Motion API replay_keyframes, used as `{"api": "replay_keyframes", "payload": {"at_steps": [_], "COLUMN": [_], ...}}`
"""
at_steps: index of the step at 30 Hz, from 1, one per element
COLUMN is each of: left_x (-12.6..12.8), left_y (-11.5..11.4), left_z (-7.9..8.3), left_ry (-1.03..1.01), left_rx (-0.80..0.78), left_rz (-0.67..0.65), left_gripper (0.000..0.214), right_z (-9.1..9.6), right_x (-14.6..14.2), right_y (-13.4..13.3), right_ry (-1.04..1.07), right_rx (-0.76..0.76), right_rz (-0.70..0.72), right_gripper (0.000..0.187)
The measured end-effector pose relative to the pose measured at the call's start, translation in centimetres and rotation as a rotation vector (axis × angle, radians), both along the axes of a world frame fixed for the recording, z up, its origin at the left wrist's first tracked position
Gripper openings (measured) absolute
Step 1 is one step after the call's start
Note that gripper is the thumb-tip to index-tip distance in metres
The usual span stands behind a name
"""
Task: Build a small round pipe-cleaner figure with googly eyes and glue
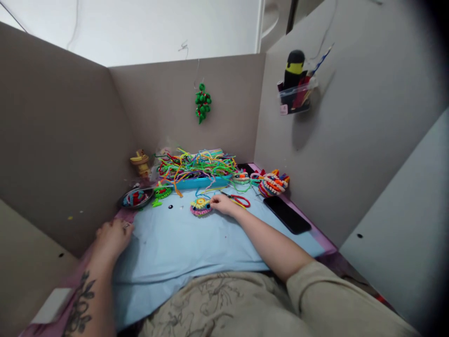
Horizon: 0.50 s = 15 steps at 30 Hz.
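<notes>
On the blue-covered tabletop sits a small pipe-cleaner figure (pixel 200 208), yellow on top and pink below, with a ringed yellow spot and dark eye-like parts. My right hand (pixel 221 204) pinches it at its right side; the fingertips are partly hidden. Red-handled scissors (pixel 241 201) lie just behind that hand, partly covered by it. My left hand (pixel 114 236), wearing a ring, rests at the table's left edge with fingers laid down and holds nothing. Between the hands, nearer the back, lie a small black-and-white eye (pixel 170 206) and a green figure (pixel 162 192).
A blue tray (pixel 213 182) heaped with coloured pipe cleaners stands at the back. To its right are woven figures (pixel 272 184) and a black phone (pixel 287 215). A dark bowl (pixel 136 199) sits left. Grey partitions enclose the table; a clear holder (pixel 296 97) hangs right.
</notes>
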<state>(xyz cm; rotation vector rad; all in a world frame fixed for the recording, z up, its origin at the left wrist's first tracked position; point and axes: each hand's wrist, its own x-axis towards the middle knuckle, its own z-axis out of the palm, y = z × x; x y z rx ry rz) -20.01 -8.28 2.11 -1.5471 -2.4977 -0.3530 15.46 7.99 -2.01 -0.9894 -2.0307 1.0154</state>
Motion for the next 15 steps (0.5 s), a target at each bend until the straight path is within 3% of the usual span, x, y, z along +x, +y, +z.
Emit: {"api": "replay_keyframes", "payload": {"at_steps": [6, 10, 15], "left_x": [8.3, 13.0, 14.9], "left_y": [4.6, 8.0, 10.8], "left_z": [0.0, -1.7, -4.0], "left_ry": [-0.207, -0.399, -0.541], "left_rx": [0.046, 0.043, 0.064], "left_rz": [-0.609, -0.758, -0.774], "left_gripper": [0.045, 0.078, 0.106], "right_z": [-0.2, -0.4, -0.6], "right_x": [-0.5, -0.8, -1.2], "right_y": [0.0, 0.2, 0.4], "right_ry": [-0.047, -0.071, -0.071], "right_rx": [0.059, 0.077, 0.089], "right_rz": [-0.046, -0.065, -0.083], "right_gripper": [0.008, 0.009, 0.009]}}
